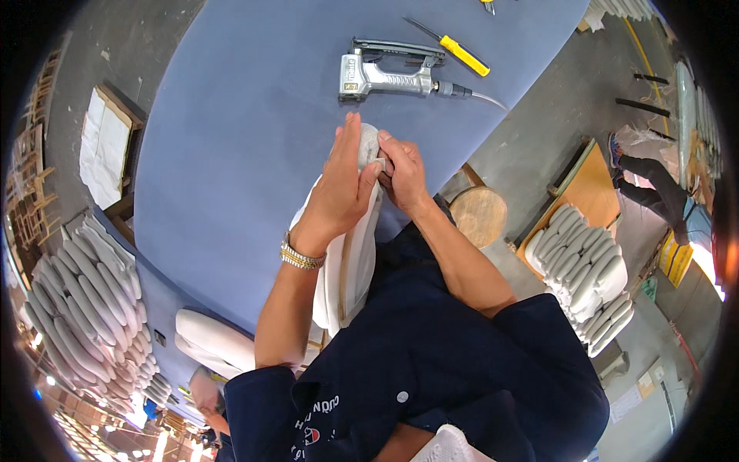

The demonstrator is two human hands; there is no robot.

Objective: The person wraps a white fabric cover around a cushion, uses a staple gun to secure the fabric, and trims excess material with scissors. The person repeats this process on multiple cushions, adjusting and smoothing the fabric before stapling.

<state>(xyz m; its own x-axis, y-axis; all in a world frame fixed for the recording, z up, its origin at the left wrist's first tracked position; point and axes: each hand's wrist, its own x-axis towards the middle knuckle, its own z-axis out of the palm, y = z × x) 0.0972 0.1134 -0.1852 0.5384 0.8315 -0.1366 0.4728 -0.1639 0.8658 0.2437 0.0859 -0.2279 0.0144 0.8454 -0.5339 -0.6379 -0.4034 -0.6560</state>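
A long padded cushion (358, 266) in pale whitish fabric stands on edge between my body and the table, with a tan strip running along its side. My left hand (345, 181) lies along the cushion's far end, fingers straight and close together, thumb bent onto the fabric. On the other side of that end, my right hand (404, 171) pinches the edge of the cover between thumb and curled fingers. Just beyond my hands, a silver staple gun (392, 77) with an air hose rests on the table. Behind it lies a screwdriver (463, 55) with a yellow and black handle.
The blue-grey table (239, 138) has a curved left edge. A round wooden stool (478, 215) stands at right. Stacked pale cushions lie at left (85, 300) and on a wooden board (589, 181) at right. Another person's legs (654, 185) show at far right.
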